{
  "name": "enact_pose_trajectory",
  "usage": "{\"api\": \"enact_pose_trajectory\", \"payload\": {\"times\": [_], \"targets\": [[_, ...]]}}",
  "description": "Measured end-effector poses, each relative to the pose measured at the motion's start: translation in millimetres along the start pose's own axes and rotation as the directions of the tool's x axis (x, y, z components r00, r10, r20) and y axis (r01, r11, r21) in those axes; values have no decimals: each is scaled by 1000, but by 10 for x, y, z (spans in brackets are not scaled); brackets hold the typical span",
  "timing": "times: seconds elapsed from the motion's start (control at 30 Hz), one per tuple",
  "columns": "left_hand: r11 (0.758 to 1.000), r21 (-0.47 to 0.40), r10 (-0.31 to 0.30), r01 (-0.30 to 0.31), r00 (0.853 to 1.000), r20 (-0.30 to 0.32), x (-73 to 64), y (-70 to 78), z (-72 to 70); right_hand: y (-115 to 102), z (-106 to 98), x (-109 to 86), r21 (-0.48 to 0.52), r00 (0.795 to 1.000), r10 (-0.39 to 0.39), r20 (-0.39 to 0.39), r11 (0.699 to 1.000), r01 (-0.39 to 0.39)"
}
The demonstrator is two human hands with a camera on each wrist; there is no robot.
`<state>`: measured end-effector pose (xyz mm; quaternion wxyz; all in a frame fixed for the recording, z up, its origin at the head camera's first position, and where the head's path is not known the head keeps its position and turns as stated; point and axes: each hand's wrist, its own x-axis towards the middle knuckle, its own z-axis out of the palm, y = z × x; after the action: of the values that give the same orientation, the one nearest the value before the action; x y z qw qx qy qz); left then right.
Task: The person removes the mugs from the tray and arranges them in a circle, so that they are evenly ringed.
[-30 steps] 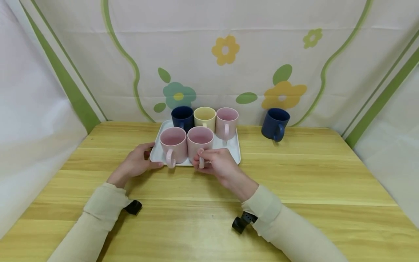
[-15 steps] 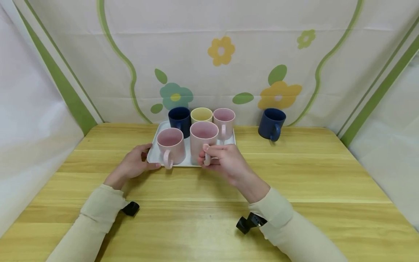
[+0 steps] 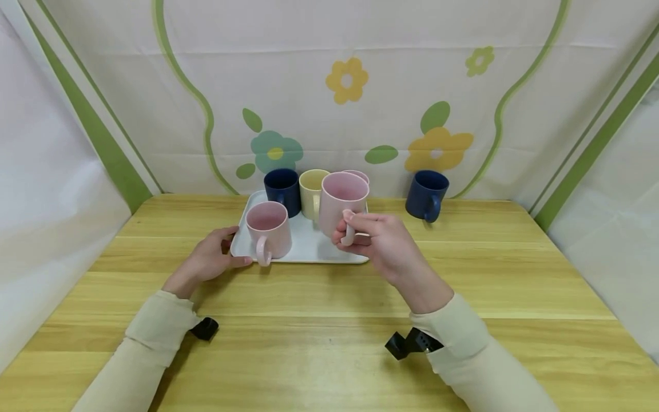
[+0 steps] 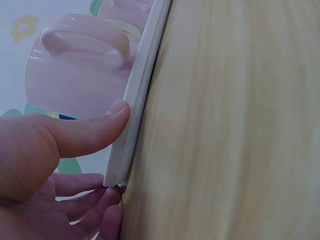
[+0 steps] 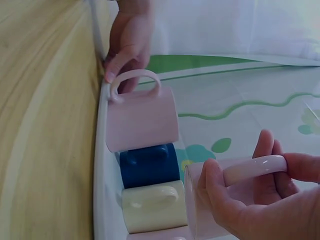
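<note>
In the head view my right hand (image 3: 388,243) grips a pink mug (image 3: 340,200) by its handle, raised over the right half of the white tray (image 3: 314,247). The right wrist view shows fingers around that mug's handle (image 5: 257,169). My left hand (image 3: 208,256) holds the tray's near left corner, thumb on the rim (image 4: 131,117) and fingers at the outer edge. Another pink mug (image 3: 275,232) stands at the tray's front left, handle toward me. Behind it are a navy mug (image 3: 284,197) and a pale yellow mug (image 3: 309,191). A further pink mug (image 3: 362,174) is mostly hidden behind the held one.
A second navy mug (image 3: 428,194) stands on the wooden table (image 3: 309,343) to the right of the tray. A flower-printed cloth (image 3: 391,34) hangs behind the table, and pale cloth sides enclose it. Each wrist wears a black camera (image 3: 204,329).
My right hand has lifted the pink mug off the tray's front row and carried it up and to the right. The left hand stays at the tray corner.
</note>
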<state>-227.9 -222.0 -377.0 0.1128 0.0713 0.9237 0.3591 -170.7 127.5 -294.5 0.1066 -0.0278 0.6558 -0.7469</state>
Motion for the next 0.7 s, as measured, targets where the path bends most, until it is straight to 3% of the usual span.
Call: {"api": "enact_pose_trajectory", "payload": {"times": [0.57, 0.7], "targets": [[1000, -9, 5, -5, 1000, -1, 19, 9, 7, -171, -450, 7, 72, 979, -68, -190, 994, 83], [1000, -8, 7, -7, 1000, -1, 26, 7, 9, -130, -507, 60, 30, 966, -59, -250, 997, 69]]}}
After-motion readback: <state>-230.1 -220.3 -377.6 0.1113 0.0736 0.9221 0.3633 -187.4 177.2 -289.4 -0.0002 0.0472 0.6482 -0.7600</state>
